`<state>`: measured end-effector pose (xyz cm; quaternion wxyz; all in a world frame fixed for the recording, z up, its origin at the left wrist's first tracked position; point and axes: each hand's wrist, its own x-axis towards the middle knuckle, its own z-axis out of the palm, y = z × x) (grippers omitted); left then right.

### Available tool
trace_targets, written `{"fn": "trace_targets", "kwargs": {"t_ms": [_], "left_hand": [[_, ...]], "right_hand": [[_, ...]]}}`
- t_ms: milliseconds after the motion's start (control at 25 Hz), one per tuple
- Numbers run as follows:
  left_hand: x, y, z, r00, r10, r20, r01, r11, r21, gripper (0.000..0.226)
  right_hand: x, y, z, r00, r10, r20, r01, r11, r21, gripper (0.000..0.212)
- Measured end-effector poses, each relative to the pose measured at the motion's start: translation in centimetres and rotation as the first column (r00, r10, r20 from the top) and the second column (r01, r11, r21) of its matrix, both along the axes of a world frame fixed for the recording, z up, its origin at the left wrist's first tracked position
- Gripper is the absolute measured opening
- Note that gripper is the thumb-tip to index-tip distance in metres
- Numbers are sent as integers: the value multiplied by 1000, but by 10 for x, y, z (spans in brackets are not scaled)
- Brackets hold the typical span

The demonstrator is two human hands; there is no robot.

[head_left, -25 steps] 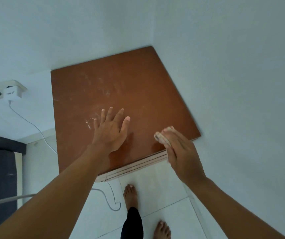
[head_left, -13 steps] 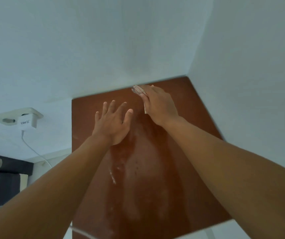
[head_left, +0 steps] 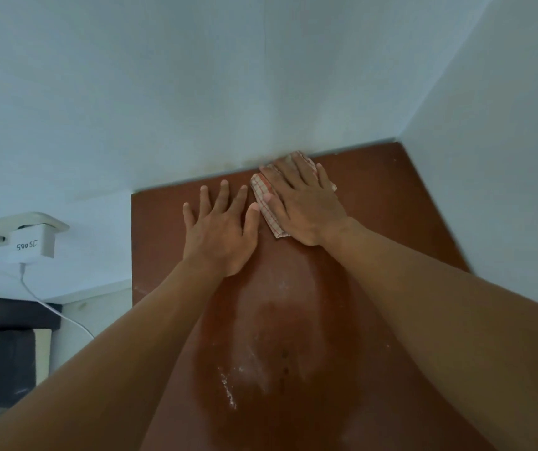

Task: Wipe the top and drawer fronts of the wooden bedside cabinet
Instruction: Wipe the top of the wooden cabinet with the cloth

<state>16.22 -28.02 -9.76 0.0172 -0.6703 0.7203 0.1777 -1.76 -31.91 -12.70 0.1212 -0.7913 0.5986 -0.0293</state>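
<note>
The brown wooden cabinet top (head_left: 391, 229) fills the lower middle of the head view, set into a corner between two pale walls. My right hand (head_left: 303, 203) presses a folded white cloth with red checks (head_left: 266, 203) flat against the top at its back edge, touching the wall. My left hand (head_left: 220, 229) lies flat beside it on the left, fingers spread, holding nothing. White dusty streaks (head_left: 228, 388) mark the near part of the top. The drawer fronts are out of sight.
A white wall socket with a plugged-in charger (head_left: 31, 244) sits left of the cabinet, its white cable (head_left: 53, 312) hanging toward the floor. Dark furniture (head_left: 4, 340) stands at the lower left. A wall closes off the right side.
My right hand moved with the cloth from the front right edge to the back edge by the wall. My left hand also shifted back. The view leaned in over the top.
</note>
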Motion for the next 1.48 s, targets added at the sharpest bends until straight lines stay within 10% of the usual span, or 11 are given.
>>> {"fn": "trace_targets", "kwargs": {"t_ms": [960,1480], "left_hand": [[-24,241,31,994,24,-109,-15,996,85,64],[-7,327,37,994,15,-111,-14,1000,9,72]], "right_hand": [[-47,354,-10,999,-20,41,25,991,-129,59],[-79,538,-15,949,-8,315,103,953,-286,38]]}}
